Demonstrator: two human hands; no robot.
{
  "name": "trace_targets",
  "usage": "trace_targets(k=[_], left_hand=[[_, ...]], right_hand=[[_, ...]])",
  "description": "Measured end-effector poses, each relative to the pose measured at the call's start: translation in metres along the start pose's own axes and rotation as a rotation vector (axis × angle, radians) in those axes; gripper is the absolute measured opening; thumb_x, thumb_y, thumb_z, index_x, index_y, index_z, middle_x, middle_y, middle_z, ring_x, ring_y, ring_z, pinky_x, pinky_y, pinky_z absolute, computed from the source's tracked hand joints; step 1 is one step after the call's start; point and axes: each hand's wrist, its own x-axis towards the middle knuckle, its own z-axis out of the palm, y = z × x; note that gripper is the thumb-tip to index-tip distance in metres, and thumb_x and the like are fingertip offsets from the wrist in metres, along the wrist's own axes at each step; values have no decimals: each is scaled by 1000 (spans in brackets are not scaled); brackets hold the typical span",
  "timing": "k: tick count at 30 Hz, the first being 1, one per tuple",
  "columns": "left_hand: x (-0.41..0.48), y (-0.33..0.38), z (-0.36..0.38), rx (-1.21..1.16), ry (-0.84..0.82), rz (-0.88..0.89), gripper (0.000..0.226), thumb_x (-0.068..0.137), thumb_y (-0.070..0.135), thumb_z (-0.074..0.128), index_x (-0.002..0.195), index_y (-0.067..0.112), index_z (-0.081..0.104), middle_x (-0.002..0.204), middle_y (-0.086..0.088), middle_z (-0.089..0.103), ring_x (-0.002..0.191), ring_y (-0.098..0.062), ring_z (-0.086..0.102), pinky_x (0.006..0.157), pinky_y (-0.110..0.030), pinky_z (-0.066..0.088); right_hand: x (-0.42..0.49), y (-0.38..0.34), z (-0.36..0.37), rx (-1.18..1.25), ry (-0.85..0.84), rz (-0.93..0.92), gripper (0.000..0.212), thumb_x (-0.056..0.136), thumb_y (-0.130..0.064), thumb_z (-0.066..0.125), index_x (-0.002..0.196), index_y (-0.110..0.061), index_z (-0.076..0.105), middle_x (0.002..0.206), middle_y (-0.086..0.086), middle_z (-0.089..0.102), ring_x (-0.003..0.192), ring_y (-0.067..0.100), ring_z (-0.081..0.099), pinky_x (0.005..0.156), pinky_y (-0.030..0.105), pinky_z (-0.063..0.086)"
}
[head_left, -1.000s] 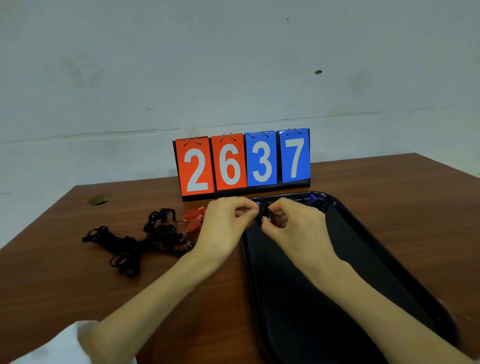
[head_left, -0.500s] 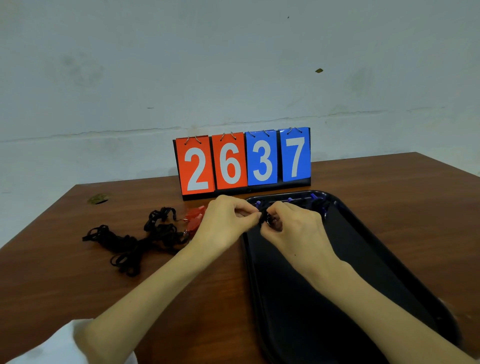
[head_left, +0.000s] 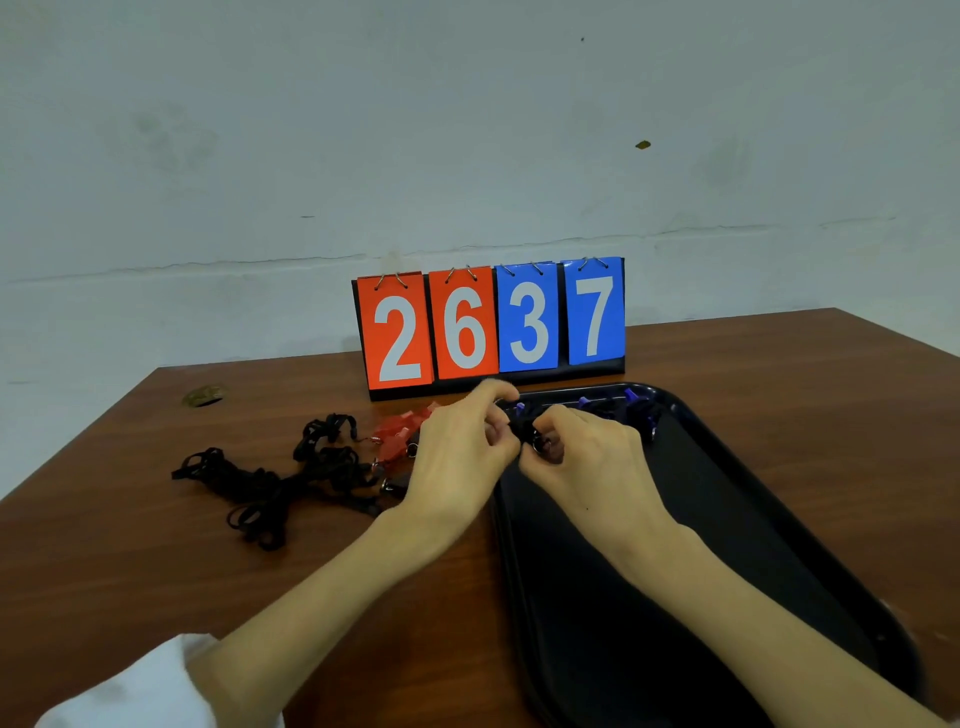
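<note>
On the brown wooden desk, the black plastic tray lies at 4 o'clock, the tangled black cords at 9, the red-and-blue flip scoreboard at 12.

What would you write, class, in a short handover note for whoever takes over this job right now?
Left hand pinches a small black piece; right hand pinches its metal ring, over the tray's far left corner.
Blue pieces lie at the tray's far end; red pieces and black cords lie on the table left of it.
Done, apparently: the blue ones. Left, probably: the held piece, then the red ones.
</note>
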Motion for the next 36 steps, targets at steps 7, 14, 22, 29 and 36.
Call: trace_targets(k=[7, 14, 22, 29, 36], left_hand=[[11, -1, -5, -666, -11, -400, 38, 82, -2, 62, 110, 18, 46, 82, -3, 68, 74, -14, 64, 70, -21, 51], [17, -8, -11, -468, -108, -239, 13, 81, 1, 66, 87, 12, 67, 87, -5, 68, 68, -15, 66, 69, -23, 55], [15, -8, -14, 10, -171, 112, 21, 85, 13, 65, 106, 16, 70, 98, 7, 66, 92, -4, 61, 85, -17, 49], [15, -10, -11, -63, -85, 100, 13, 83, 8, 65, 90, 18, 69, 98, 6, 65, 92, -4, 60, 79, -12, 49], [12, -8, -6, -90, -132, -3, 9, 90, 10, 57, 91, 18, 61, 93, 8, 65, 94, -8, 62, 86, -28, 52]], right_hand=[[5, -1, -6, 176, 11, 203, 17, 78, -25, 71, 91, -14, 68, 75, -7, 67, 66, 2, 60, 72, 18, 53], [2, 2, -6, 153, -11, 188, 17, 80, -28, 69, 91, -15, 67, 76, -7, 66, 66, 3, 59, 69, 15, 51], [4, 4, -6, 134, -17, 204, 18, 80, -27, 69, 94, -15, 66, 80, -7, 66, 68, 1, 57, 71, 11, 47], [4, 5, -4, 113, -25, 148, 19, 81, -26, 69, 94, -13, 66, 78, -5, 67, 67, 3, 58, 70, 12, 49], [2, -1, -2, 29, -55, 38, 16, 82, -28, 66, 86, -13, 64, 73, -2, 65, 64, 10, 60, 64, 29, 54]])
